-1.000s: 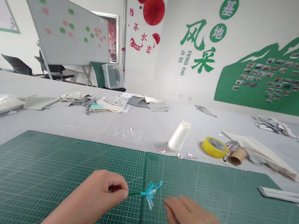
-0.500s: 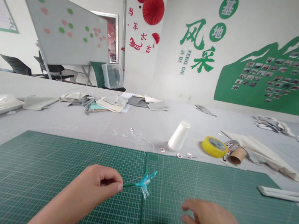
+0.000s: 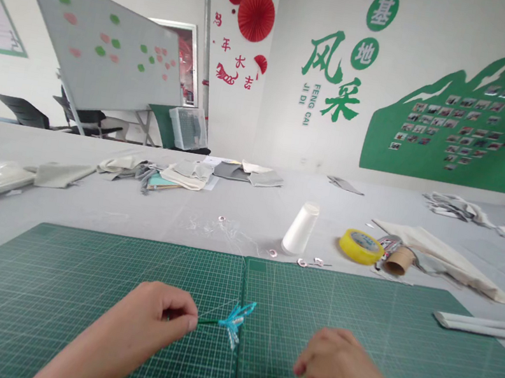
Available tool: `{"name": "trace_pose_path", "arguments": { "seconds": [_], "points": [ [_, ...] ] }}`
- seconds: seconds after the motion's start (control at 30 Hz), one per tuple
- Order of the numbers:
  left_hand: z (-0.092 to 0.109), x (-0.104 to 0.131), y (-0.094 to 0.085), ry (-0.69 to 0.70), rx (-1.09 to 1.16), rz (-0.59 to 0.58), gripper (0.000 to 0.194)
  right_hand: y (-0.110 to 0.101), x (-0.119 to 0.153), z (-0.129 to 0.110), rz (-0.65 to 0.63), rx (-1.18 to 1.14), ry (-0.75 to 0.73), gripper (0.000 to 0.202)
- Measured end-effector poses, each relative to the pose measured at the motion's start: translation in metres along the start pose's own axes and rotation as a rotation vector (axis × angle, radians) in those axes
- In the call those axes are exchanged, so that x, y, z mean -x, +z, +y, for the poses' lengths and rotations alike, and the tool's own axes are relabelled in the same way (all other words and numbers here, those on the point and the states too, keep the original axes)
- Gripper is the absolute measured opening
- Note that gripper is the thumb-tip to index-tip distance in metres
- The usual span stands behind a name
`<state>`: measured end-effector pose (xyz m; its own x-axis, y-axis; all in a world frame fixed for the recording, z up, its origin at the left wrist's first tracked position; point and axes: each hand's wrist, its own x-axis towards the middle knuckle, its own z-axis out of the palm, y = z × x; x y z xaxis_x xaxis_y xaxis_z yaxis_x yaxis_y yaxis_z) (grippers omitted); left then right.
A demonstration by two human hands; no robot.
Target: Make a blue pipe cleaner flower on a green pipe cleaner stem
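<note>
Left hand (image 3: 158,318): thumb and forefinger pinched together on a stem, the back of the hand turned up.
Green stem (image 3: 209,322): pinched at its left end, running rightward out of those fingertips.
Blue flower (image 3: 234,324): at the stem's far end, just right of the left fingertips and between the two hands, its looped, beaded-looking petals spread to the right; whether it touches the surface below, I cannot tell.
Right hand (image 3: 332,376): fingers loosely curled, thumb parted from the forefinger, well apart from the flower to its right.
Left mat (image 3: 97,273): gridded green, beneath the left fingers.
Right mat (image 3: 400,349): gridded green too, beneath the right fingers, its edge meeting the left mat near the flower.
Thread cone (image 3: 300,229): white, standing beyond both hands, past the mats' far edge.
Small rings (image 3: 302,262): pale, in front of the cone, beyond the right fingers.
Loose thread (image 3: 235,232): tangled on the table beyond the left fingertips.
Yellow tape roll (image 3: 359,248): lying beyond the right fingers, near the cardboard tube (image 3: 398,261).
Folded strip (image 3: 491,327): pale, to the right of the right fingers and farther off.
</note>
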<state>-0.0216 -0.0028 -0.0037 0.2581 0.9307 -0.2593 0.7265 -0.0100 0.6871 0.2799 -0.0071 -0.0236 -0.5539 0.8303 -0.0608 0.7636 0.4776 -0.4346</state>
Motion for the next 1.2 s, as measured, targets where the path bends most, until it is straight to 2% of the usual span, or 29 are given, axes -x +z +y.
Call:
{"name": "trace_pose_path", "arguments": {
  "seconds": [0.13,0.23,0.3,0.4,0.5,0.57,0.63,0.8,0.87,0.9,0.97,1.0,1.07,1.13,1.2],
  "points": [
    [0.000,-0.001,0.000,0.005,-0.014,0.002,0.024,0.009,-0.007,-0.001,0.395,-0.038,0.006,0.008],
    [0.001,0.000,0.003,0.024,-0.029,-0.006,0.023,0.025,-0.015,-0.005,0.527,-0.162,0.016,0.023],
    [0.002,0.001,0.006,0.042,-0.030,-0.020,0.022,0.035,-0.020,-0.009,0.535,-0.223,0.008,0.028],
    [0.004,0.002,0.010,0.063,-0.001,-0.070,0.021,0.043,-0.026,-0.012,0.482,-0.372,0.017,0.011],
    [0.006,0.003,0.010,0.077,0.065,-0.109,0.020,0.041,-0.028,-0.006,0.435,-0.536,0.084,0.022],
    [0.007,0.003,0.007,0.078,0.107,-0.115,0.021,0.041,-0.030,0.004,0.433,-0.485,0.159,0.027],
    [0.008,0.003,0.004,0.078,0.128,-0.106,0.022,0.043,-0.032,0.017,0.429,-0.332,0.202,0.029],
    [0.010,0.004,-0.004,0.072,0.146,0.027,0.026,0.046,-0.031,0.044,0.449,-0.069,0.268,0.010],
    [0.011,0.004,-0.005,0.077,0.162,0.083,0.026,0.039,-0.028,0.047,0.477,0.025,0.280,0.032],
    [0.011,0.003,-0.005,0.082,0.175,0.101,0.026,0.034,-0.026,0.047,0.497,0.062,0.267,0.029],
    [0.013,0.002,-0.003,0.093,0.211,0.118,0.026,0.026,-0.021,0.042,0.591,0.102,0.208,0.005],
    [0.014,0.001,0.000,0.100,0.231,0.119,0.026,0.023,-0.019,0.038,0.657,0.094,0.162,0.016],
    [0.019,-0.002,0.008,0.109,0.277,0.115,0.026,0.024,-0.016,0.026,0.780,0.006,0.078,0.017],
    [0.024,-0.004,0.019,0.119,0.327,0.112,0.025,0.035,-0.013,0.012,0.721,-0.184,0.031,0.030],
    [0.027,-0.007,0.033,0.135,0.374,0.095,0.022,0.054,-0.012,-0.002,0.593,-0.457,-0.024,0.050]
  ]
}}
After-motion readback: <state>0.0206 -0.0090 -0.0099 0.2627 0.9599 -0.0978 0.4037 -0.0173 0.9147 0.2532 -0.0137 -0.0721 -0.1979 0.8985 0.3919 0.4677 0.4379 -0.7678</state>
